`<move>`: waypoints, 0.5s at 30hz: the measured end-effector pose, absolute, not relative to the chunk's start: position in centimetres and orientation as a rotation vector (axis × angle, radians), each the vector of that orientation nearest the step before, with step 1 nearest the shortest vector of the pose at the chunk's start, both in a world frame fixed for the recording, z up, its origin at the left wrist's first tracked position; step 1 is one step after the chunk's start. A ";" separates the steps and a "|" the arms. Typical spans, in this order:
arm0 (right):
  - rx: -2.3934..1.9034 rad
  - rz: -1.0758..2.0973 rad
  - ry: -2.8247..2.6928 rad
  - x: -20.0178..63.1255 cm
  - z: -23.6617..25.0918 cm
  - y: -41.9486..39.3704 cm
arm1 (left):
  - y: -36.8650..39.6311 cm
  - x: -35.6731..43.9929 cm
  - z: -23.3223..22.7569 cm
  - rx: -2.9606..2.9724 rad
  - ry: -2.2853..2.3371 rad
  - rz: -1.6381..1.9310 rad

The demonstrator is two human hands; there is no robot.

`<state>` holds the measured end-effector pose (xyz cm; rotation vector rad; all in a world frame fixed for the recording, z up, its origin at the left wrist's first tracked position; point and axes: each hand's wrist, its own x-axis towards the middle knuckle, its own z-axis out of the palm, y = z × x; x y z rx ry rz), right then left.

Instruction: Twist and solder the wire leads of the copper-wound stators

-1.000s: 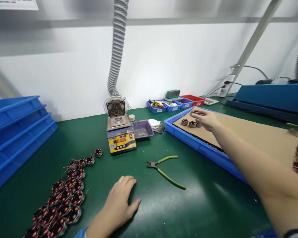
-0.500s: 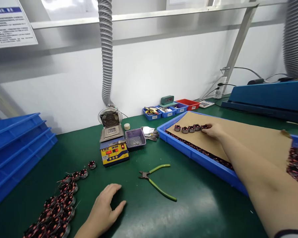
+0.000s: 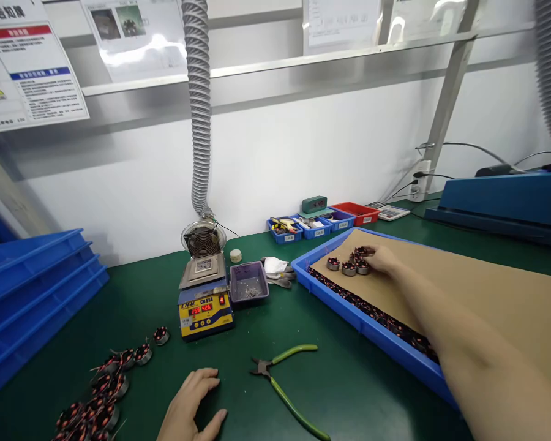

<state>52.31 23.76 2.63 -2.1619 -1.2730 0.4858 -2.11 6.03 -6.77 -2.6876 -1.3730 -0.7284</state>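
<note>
My right hand [image 3: 382, 260] reaches over brown card [image 3: 477, 288] inside a blue tray [image 3: 330, 301]. Its fingertips are closed on a small motor stator [image 3: 360, 252], a round part with a black top and reddish windings, partly hidden by the fingers. Several like it stand close by on the card, among them a stator [image 3: 333, 263] at the left end. My left hand [image 3: 189, 405] lies at the table's front, fingers apart and holding nothing. Green-handled cutting pliers [image 3: 282, 383] lie spread to its right. Left of it is a cluster of stators [image 3: 101, 398] with loose wire ends.
A yellow-and-blue heating unit [image 3: 206, 313] with a lit display stands behind, beside a purple bin [image 3: 248, 283] and gloves [image 3: 278, 269]. Stacked blue trays [image 3: 37, 294] stand left. Small tool boxes [image 3: 285, 230] line the wall; a grey hose [image 3: 199, 110] hangs above the heater.
My right hand has shifted its stator from the right end of the row to behind the others. The left hand stays by the pliers. The view has tilted upward.
</note>
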 end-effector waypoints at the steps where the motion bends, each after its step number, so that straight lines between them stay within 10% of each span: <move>1: -2.170 0.502 -1.280 52.2 2.9 24.0 | 6.1 -2.1 -6.9 -2.684 -1.410 -0.737; 15: -2.304 0.920 -1.422 52.0 5.5 22.0 | 5.8 -2.2 -6.8 -2.771 -1.653 -0.684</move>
